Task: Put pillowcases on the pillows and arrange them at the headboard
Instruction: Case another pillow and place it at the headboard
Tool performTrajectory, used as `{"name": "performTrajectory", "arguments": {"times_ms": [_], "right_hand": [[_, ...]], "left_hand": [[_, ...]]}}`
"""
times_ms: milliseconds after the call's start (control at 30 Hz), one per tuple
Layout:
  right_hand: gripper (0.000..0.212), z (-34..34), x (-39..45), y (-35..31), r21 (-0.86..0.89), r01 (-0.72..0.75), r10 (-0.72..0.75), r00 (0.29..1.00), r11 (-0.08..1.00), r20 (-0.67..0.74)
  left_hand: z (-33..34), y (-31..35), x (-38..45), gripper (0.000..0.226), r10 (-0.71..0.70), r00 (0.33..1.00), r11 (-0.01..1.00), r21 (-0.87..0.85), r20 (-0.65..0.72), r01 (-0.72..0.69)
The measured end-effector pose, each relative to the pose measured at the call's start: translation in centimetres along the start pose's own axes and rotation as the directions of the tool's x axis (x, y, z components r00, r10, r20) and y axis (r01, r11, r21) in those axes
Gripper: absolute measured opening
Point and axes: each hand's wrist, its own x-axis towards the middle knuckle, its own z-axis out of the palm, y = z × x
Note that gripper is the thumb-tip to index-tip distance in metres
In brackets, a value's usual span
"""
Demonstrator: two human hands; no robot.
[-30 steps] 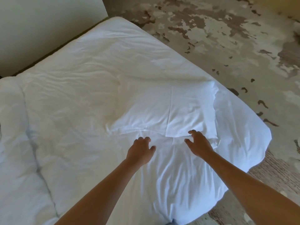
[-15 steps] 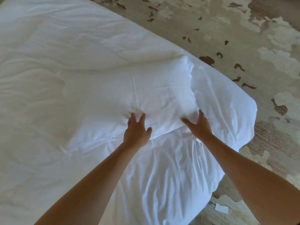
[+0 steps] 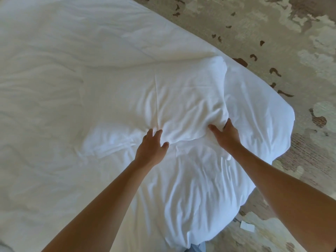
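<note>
A white pillow (image 3: 183, 99) in a white pillowcase lies on the white duvet near the bed's corner. Its near edge is bunched up between my hands. My left hand (image 3: 152, 148) grips the near left part of that edge, fingers sunk into the cloth. My right hand (image 3: 224, 134) clutches the near right corner, with fabric gathered under the fingers and thumb. Both arms reach out from the bottom of the view. The headboard is out of sight.
The rumpled white duvet (image 3: 72, 88) covers the whole bed; its corner (image 3: 283, 124) hangs over the edge at the right. Beige and brown patterned carpet (image 3: 272, 33) lies beyond. A small white paper scrap (image 3: 246, 226) rests on the floor at the lower right.
The flat pillowcase seen a second ago is now a plump pillow gripped by both hands. My hands closed on its near edge and bunched it. The view has tilted down toward the bed.
</note>
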Motion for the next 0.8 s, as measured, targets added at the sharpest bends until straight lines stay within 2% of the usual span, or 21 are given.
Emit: {"name": "performTrajectory", "arguments": {"times_ms": [133,233,433,500,600,667,700,800], "right_hand": [[0.054,0.3,-5.6,-0.9,0.055,0.089,-0.088,0.996,0.994,-0.031],[0.053,0.3,-11.3,-1.5,0.056,0.181,-0.180,0.984,0.982,-0.019],[0.050,2.4,-25.4,-2.9,0.076,0.320,-0.328,0.932,0.944,0.153],[0.042,3.5,-30.4,-3.9,0.107,0.337,-0.352,0.916,0.935,0.193],[0.016,4.7,-38.1,-5.2,0.146,0.356,-0.380,0.902,0.923,0.203],[0.018,5.3,-43.0,-5.1,0.174,0.369,-0.399,0.895,0.913,0.201],[0.020,5.5,-45.4,-4.6,0.170,0.376,-0.405,0.891,0.911,0.203],[0.018,6.4,-51.7,-1.9,0.133,0.401,-0.422,0.871,0.906,0.250]], "left_hand": [[0.3,-1.4,-4.4,0.063,-0.014,1.000,1.000,-0.027,0.008,0.014],[0.3,-2.1,-8.5,0.065,-0.001,1.000,0.999,-0.048,-0.002,0.001],[0.7,-3.8,-20.4,0.068,0.089,0.993,0.991,-0.094,-0.071,-0.095],[1.5,-5.5,-25.0,0.063,0.050,0.993,0.988,-0.138,-0.111,-0.065],[3.3,-8.6,-31.3,0.065,-0.136,0.977,0.956,-0.279,-0.166,0.086],[4.3,-10.5,-35.0,0.067,-0.274,0.951,0.874,-0.449,-0.143,0.184],[4.9,-11.2,-36.5,0.067,-0.331,0.937,0.801,-0.558,-0.108,0.218],[6.8,-12.4,-40.5,0.072,-0.409,0.910,0.483,-0.831,0.065,0.276]]}}
